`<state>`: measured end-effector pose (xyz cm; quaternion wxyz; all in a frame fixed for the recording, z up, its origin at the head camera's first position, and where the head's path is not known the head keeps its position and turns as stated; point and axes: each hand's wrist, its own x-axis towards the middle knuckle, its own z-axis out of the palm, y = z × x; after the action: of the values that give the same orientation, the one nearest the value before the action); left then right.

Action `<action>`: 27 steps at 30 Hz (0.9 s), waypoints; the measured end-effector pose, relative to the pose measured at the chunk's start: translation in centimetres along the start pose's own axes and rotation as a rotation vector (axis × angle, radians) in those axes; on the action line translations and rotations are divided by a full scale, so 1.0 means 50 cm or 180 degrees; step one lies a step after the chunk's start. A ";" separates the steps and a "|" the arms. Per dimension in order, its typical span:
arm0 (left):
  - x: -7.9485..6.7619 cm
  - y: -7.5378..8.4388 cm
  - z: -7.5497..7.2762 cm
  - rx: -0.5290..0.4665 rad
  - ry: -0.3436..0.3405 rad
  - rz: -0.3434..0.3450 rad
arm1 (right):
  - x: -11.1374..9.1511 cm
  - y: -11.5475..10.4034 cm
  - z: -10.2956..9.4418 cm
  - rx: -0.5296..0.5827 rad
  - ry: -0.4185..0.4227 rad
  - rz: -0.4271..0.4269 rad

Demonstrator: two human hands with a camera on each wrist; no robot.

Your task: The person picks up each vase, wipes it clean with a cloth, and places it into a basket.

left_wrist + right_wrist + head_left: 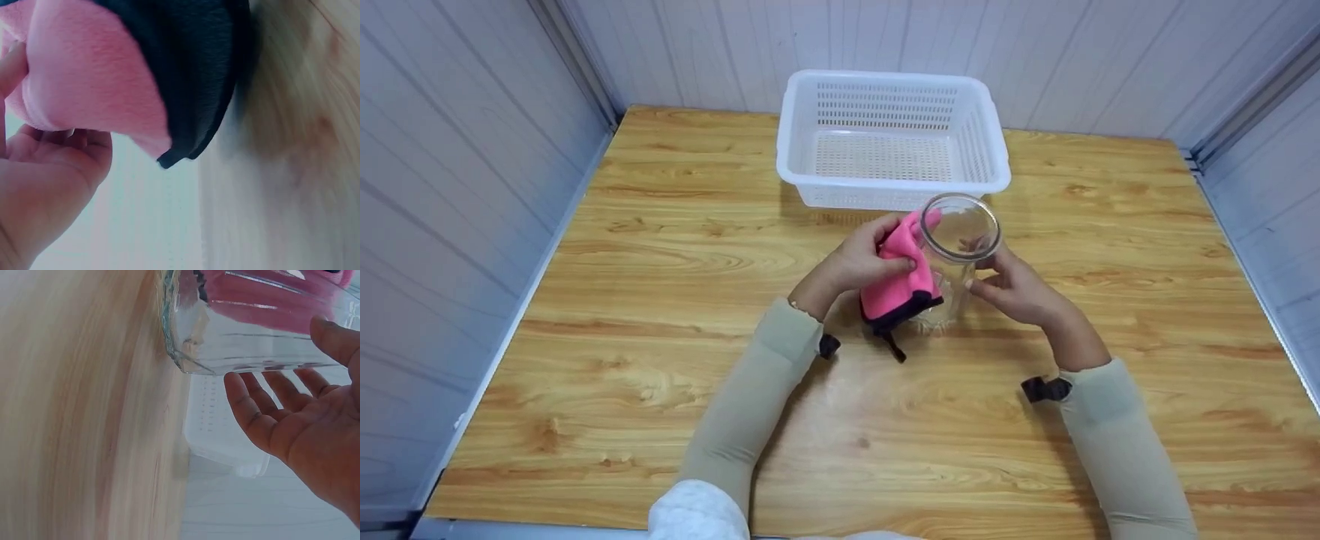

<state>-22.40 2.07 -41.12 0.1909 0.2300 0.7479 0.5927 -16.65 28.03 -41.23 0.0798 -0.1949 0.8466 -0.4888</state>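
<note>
A clear glass jar (934,311) with a thick round rim stands between the two hands, its mouth tipped toward the head camera. My right hand (1016,289) holds its side, thumb on the near face and fingers behind, as the right wrist view shows the hand (315,410) at the glass (242,349). My left hand (859,255) grips a pink cloth (896,289) with a black edge, thumb in front and fingers behind. The cloth lies against the jar's left side and hangs down in folds. In the left wrist view the cloth (101,73) hides part of the fingers.
Behind the hands, a white plastic basket (896,184) with slotted walls stands near the back of the wooden table (675,300). Pale panel walls (720,52) rise at the back and on both sides.
</note>
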 end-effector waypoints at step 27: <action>0.000 -0.049 -0.010 0.0752 -0.0189 -0.0507 | 0.000 -0.011 0.007 -0.0184 0.0240 0.0195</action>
<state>-22.98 1.22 -43.40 0.2310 0.2082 0.8224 0.4765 -16.40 27.52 -40.94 0.0571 -0.1526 0.8683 -0.4685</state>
